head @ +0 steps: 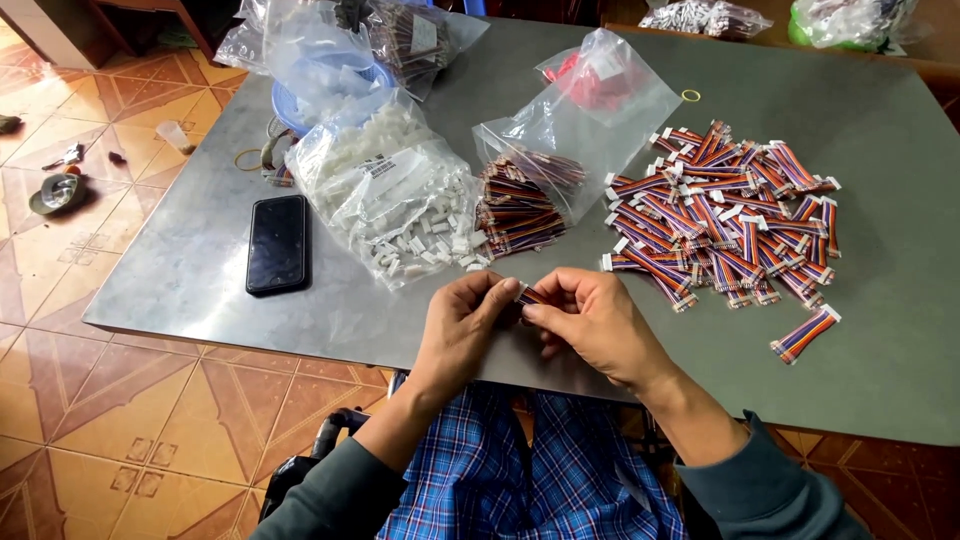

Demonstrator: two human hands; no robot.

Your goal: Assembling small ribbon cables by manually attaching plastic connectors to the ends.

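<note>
Your left hand (462, 320) and right hand (590, 322) meet just above the near edge of the grey desk (880, 300), and between them sits a short striped ribbon cable (527, 296). Both grips are closed on it: the left thumb and forefinger pinch one end, the right fingertips pinch the other. Only a small stretch of the cable shows between your fingers, so whether a white connector housing is already on it cannot be told.

This looks like the fitting step, with one cable end being worked at the fingertips. To my eye the next move calls for a square line-up and a firm, straight push, with the wires kept flat so none bends aside.

To your right a loose pile of cables (725, 215) with white ends lies spread on the desk, and a single cable (803, 334) lies apart from it, nearer you. Ahead of your hands an open clear bag (585, 120) spills a bundle of cables (522, 208), and just left of it a bag of white housings (395, 190) has scattered some onto the desk. A black phone (277, 243) lies flat farther left.
</note>
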